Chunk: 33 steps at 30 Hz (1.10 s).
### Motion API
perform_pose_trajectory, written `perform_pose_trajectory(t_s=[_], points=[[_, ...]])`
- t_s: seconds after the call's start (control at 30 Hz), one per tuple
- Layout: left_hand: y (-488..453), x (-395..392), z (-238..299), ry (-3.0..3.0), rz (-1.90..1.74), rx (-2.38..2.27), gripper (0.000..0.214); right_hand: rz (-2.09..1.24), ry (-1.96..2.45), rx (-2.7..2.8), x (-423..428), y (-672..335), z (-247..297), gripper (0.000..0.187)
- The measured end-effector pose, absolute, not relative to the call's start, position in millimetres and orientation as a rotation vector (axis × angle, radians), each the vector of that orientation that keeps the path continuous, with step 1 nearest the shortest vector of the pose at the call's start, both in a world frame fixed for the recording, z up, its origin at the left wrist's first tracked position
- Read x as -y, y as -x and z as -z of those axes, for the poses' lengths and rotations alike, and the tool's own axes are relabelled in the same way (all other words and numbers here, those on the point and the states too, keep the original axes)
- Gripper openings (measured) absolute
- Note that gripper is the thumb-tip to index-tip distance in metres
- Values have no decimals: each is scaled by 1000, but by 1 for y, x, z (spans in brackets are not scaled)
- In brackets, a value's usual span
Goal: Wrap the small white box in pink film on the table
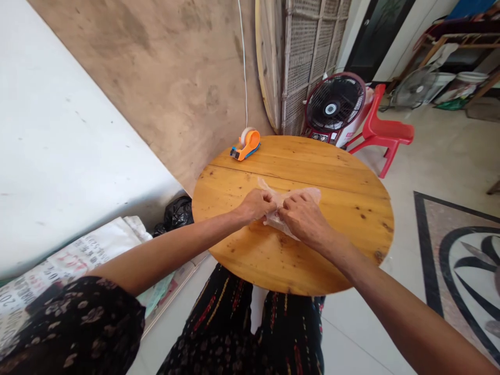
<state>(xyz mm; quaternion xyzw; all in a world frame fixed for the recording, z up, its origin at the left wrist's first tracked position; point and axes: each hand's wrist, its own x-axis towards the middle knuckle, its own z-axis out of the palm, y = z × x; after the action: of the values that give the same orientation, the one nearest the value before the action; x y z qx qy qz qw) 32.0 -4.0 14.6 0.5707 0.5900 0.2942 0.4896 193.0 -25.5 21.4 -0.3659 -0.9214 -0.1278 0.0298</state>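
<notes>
A thin, see-through plastic bag (pixel 311 194) lies crumpled on the round wooden table (pixel 344 166), spread out under and between my hands. My left hand (pixel 258 204) is closed, its fingertips pinching the bag's left part. Close beside it, my right hand (pixel 302 214) has its fingers curled down onto the same plastic, gripping it. The fingertips of both hands nearly meet at the middle of the bag. Whether anything is inside the plastic I cannot make out.
An orange tape dispenser (pixel 249 145) stands at the table's far left edge. Beyond the table are a red fan (pixel 331 104) and a red plastic chair (pixel 385 129). At left lie a black bag (pixel 178 212) and printed white sacks (pixel 78 258) by the wall.
</notes>
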Motion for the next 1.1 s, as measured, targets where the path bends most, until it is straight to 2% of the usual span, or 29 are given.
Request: perform_pose_trajectory(t_s=[0.37,0.57,0.7,0.87,1.1], points=[[-23,4,-32,-1094,-605,-1247,6,341,1150,2822,24,-195,-18,20],[-16,10,-33,-1240,-601,-1121,16,283,1164,2805,24,-196,-19,23],[-11,11,-34,-1455,-539,-983,15,263,1161,2775,24,-197,-18,23],[-12,11,-24,-1618,-547,-1061,26,247,1197,2736,25,-198,-19,22],[-19,12,-3,-1790,-690,-1170,16,213,1258,2686,26,-200,-18,17]])
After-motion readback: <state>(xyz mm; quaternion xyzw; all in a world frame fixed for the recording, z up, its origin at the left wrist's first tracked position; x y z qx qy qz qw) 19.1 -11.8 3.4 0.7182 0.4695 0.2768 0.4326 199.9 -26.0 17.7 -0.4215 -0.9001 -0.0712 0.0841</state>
